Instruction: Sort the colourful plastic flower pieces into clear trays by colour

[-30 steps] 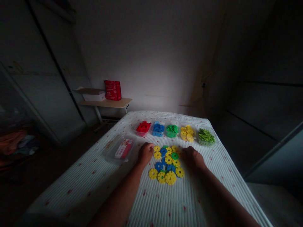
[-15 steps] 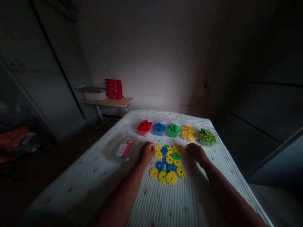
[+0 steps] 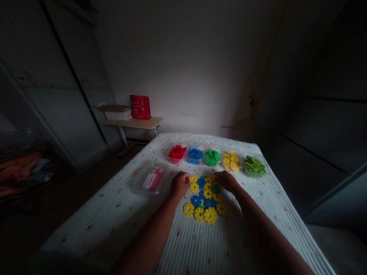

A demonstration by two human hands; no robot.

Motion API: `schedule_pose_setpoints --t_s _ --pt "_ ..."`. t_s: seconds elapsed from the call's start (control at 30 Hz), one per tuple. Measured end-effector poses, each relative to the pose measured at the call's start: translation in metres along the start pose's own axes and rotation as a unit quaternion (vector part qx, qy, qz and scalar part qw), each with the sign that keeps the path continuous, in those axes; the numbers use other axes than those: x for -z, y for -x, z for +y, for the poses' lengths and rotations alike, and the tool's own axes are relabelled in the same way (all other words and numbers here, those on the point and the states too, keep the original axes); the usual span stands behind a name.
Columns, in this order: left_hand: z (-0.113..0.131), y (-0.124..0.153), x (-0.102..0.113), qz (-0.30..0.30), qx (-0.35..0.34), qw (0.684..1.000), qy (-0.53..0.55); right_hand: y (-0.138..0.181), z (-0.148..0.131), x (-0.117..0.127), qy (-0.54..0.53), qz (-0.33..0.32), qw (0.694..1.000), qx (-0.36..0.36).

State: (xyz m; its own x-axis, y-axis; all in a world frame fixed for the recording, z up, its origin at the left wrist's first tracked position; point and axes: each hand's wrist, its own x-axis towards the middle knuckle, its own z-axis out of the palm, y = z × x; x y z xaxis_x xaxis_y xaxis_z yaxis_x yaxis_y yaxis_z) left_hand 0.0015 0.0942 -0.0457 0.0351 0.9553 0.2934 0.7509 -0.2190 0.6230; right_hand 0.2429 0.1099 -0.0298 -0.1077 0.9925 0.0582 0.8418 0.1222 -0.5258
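An arrangement of interlocking notched discs, yellow, blue and green, lies in front of me; a large yellow disc (image 3: 210, 215) is at its near end. My left hand (image 3: 180, 183) is closed, resting at the upper left edge beside a small yellow disc (image 3: 194, 186). What its fingers hold, if anything, is hidden. My right hand (image 3: 226, 179) pinches a yellow notched disc (image 3: 214, 178) at the upper right of the arrangement, just above a green disc (image 3: 215, 189). The fingers partly cover that yellow disc, so whether it is joined to the others I cannot tell.
Behind my hands stand clear tubs of red pieces (image 3: 177, 152), blue discs (image 3: 195, 156), green discs (image 3: 212, 157), yellow discs (image 3: 231, 160) and light green pieces (image 3: 255, 165). A labelled clear lid or box (image 3: 153, 178) lies left on the striped cloth (image 3: 120, 221).
My right hand has moved left with the yellow disc, from beside the arrangement to its upper right edge. My left hand stays in place. The view has shifted slightly.
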Motion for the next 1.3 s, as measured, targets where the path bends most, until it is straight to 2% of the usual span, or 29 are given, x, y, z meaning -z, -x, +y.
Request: schedule_pose_setpoints --t_s 0.17,0.4,0.5,0.63,0.77,0.87,0.93,1.17,1.3 --pt "-0.002 -0.001 -0.001 0.001 -0.002 1.000 0.004 0.003 0.000 -0.003 -0.004 0.008 1.000 -0.010" --pt "-0.005 -0.001 -0.003 0.002 -0.006 1.000 0.000 0.017 0.010 0.009 -0.129 0.027 0.991 -0.033" --pt "-0.005 -0.001 -0.003 0.000 -0.008 1.000 0.001 0.027 0.013 0.015 -0.222 -0.018 0.975 -0.019" --pt "-0.003 -0.001 -0.002 -0.004 -0.012 1.000 0.003 0.033 0.016 0.016 -0.348 -0.111 0.931 -0.030" --pt "-0.002 0.000 -0.001 -0.004 -0.011 1.000 0.003 0.033 0.011 0.018 -0.257 -0.139 0.956 0.016" --pt "-0.001 0.000 0.000 -0.002 -0.008 1.000 0.001 0.034 0.003 0.022 -0.175 -0.127 0.975 0.056" --pt "-0.001 0.000 0.000 -0.002 -0.006 1.000 0.001 0.035 -0.001 0.025 -0.158 -0.117 0.979 0.059" --pt "-0.003 0.000 -0.001 -0.002 -0.005 1.000 0.003 0.043 -0.003 0.032 -0.178 -0.125 0.975 0.048" --pt "-0.003 -0.001 -0.002 -0.002 -0.004 1.000 0.002 0.048 -0.002 0.037 -0.262 -0.124 0.957 0.011"
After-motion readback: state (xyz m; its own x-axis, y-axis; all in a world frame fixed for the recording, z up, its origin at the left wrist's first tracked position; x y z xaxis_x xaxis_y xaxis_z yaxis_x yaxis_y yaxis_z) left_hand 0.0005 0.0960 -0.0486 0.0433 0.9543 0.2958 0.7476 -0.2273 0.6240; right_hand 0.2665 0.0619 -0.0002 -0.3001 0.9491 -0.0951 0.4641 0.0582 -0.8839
